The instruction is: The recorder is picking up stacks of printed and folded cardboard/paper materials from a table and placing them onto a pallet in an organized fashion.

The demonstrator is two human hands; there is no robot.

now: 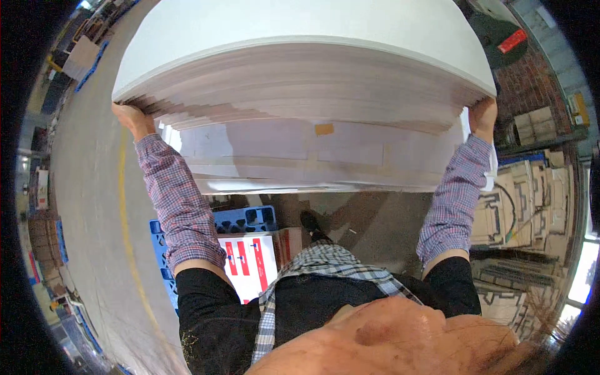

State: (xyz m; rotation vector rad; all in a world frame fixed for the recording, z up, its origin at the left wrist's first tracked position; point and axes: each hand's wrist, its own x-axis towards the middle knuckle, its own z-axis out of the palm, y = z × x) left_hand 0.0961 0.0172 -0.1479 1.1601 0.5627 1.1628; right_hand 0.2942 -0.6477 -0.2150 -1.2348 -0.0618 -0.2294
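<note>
A thick pile of large white sheets [300,22] fills the far middle, its layered near edge facing me. My left hand [132,119] is closed at the pile's near left corner, some fingers hidden by the sheets. At the near right corner my right hand [482,117] grips the edge in the same way, its fingers partly out of sight. Both arms are stretched forward and wide apart. Below the layered edge is a pale, smooth side surface [269,142] with a small tan patch [324,129] on it.
A blue plastic pallet [247,217] at lower left bears red-and-white printed sheets [248,262]. To the right lie stacked cut-out boards [500,206]. A yellow line [125,212] runs along the grey floor on the left. Another pile [81,57] stands at far left.
</note>
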